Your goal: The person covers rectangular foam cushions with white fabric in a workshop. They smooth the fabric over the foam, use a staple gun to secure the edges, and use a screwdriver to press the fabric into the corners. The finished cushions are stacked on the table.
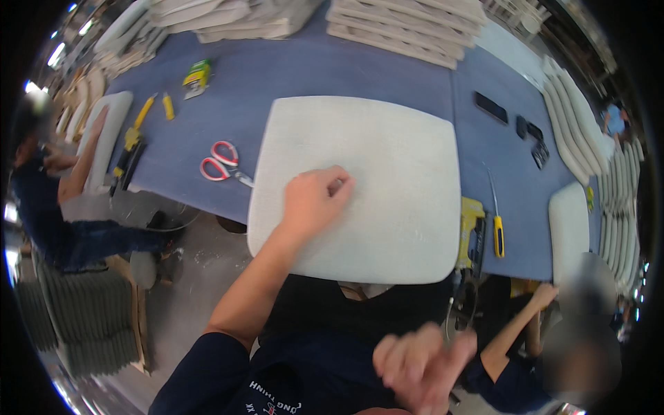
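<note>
A pale, cloth-covered seat pad [387, 159] with rounded corners lies at the front of the blue-grey table, its near edge toward my body. My left hand [318, 200] rests on its left half with fingers curled and the thumb against them; whatever may be inside is hidden. Close to my chest, off the pad's near edge, my right hand [425, 366] is raised and smeared by motion. Red-handled scissors [221, 162] lie left of the pad, their blade tips at or under its edge. On the right sits a yellow-green staple gun [472, 232].
A yellow-handled screwdriver [499, 235] and a phone [490, 107] lie on the right. Farther left are a yellow cutter [168, 106] and another staple gun [129, 149]. Stacked pale panels [408, 31] line the back. Co-workers handle pads at left [111, 138] and right [568, 228].
</note>
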Available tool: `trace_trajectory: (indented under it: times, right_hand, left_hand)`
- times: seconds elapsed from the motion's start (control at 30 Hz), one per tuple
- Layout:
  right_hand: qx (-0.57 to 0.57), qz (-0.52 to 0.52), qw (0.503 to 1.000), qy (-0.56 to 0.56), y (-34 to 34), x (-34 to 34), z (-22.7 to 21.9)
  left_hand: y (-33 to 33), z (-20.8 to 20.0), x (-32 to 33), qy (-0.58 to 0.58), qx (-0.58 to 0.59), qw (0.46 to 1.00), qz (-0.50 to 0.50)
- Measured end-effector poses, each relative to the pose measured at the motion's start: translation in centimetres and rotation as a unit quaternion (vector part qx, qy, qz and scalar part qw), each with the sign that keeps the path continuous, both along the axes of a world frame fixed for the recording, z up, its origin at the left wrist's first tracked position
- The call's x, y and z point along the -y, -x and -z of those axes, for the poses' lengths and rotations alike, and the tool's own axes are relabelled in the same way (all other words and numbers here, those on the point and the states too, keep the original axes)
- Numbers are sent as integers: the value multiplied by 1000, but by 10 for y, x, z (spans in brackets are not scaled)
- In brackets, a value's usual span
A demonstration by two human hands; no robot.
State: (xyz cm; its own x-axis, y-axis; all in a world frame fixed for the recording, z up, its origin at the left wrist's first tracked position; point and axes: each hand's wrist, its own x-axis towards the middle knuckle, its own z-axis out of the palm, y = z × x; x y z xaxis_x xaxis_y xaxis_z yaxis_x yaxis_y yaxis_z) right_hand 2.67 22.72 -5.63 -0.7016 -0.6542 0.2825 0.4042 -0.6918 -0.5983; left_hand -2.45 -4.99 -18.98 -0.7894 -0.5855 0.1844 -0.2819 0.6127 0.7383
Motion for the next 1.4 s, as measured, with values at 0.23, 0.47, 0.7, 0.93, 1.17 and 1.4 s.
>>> trace_trajectory:
  times: [0.23,0.47,0.7,0.93,1.17,1.4]
  right_hand:
    - [179,109,964,-162,49,7,13]
    - [150,123,966,-172,59,-9,23]
    - [140,122,968,-169,62,-15,29]
    - [141,146,966,-161,66,-21,34]
    - [-309,431,663,-528,178,-77,90]
    - [-392,293,445,-750,286,-187,190]
  left_hand:
    - [0,-3,-3,-30,7,999,-20]
    - [2,-4,-10,-32,-4,999,-9]
    - [3,-5,-10,-25,2,999,-22]
    - [5,-4,-12,-20,20,999,-30]
    - [-2,-2,-6,-23,19,999,-36]
    - [-3,-7,0,-15,10,1000,-5]
